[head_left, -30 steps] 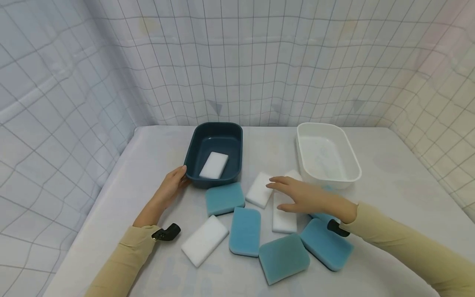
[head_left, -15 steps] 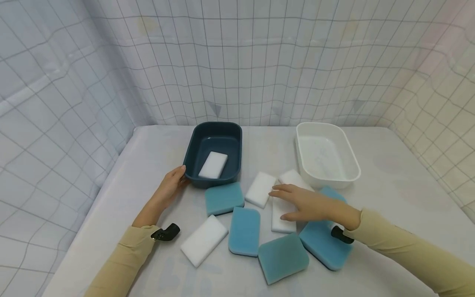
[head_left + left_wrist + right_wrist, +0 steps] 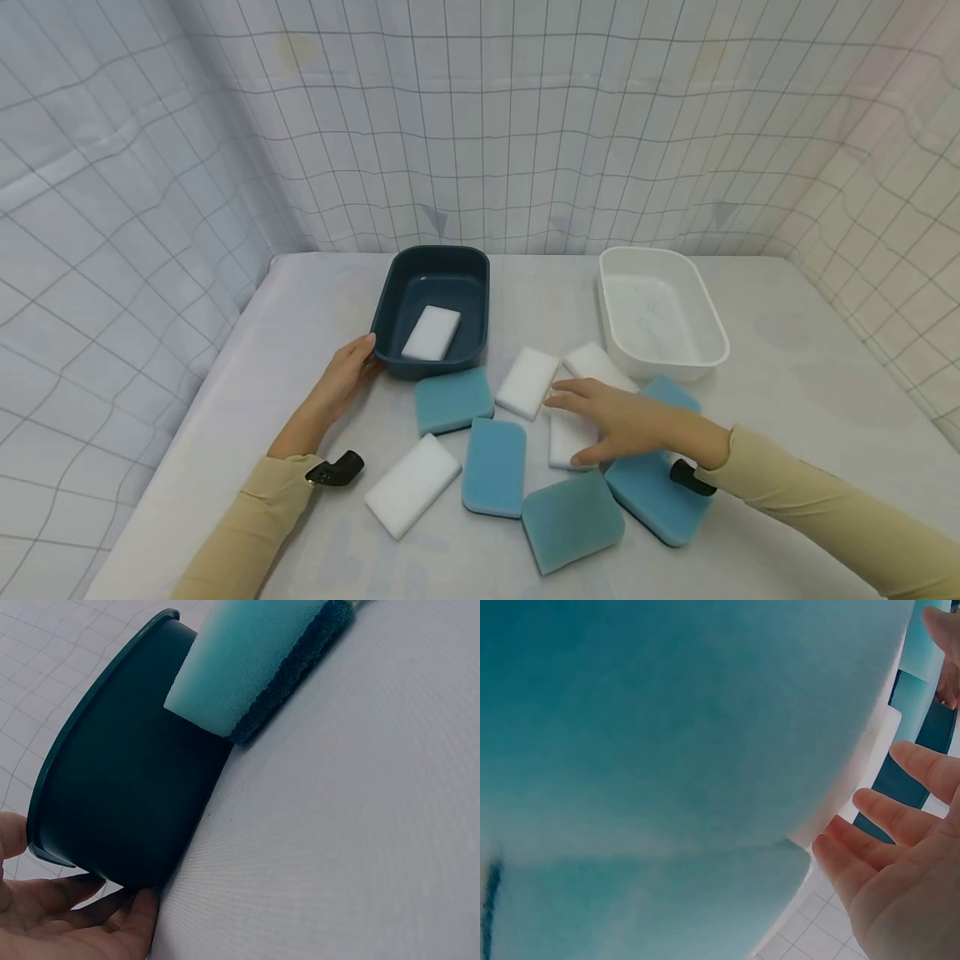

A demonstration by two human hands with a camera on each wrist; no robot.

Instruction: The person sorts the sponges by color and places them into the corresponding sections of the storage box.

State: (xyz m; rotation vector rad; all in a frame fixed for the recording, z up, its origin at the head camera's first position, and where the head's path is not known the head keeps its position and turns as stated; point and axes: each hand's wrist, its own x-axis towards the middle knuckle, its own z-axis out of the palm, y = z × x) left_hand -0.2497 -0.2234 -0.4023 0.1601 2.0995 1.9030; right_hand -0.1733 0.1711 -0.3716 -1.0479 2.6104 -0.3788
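Note:
My left hand (image 3: 341, 383) holds the near left corner of a dark blue tub (image 3: 450, 289), thumb at the rim; in the left wrist view its fingers (image 3: 139, 922) reach against the lower wall. A white sponge (image 3: 432, 333) lies inside the tub. My right hand (image 3: 622, 417) hovers with fingers spread and nothing in them, above a white sponge (image 3: 572, 446) that it partly covers. Two more white sponges, one left (image 3: 527, 383) and one behind (image 3: 597, 364), lie close to its fingertips. Beneath the right wrist are blue sponges (image 3: 660, 496), which fill much of the right wrist view.
A white tub (image 3: 660, 350) stands at the back right. Nearer the front lie a white sponge (image 3: 412, 486) and several blue sponges, including one (image 3: 453, 402) against the dark tub, one (image 3: 495, 468) in the middle and one (image 3: 573, 521) at the front. Grid-patterned curtains surround the table.
My right hand has shifted slightly right and toward me, from beside the left white sponge to over the one below it, its thumb spreading wider. The left hand stays on the tub.

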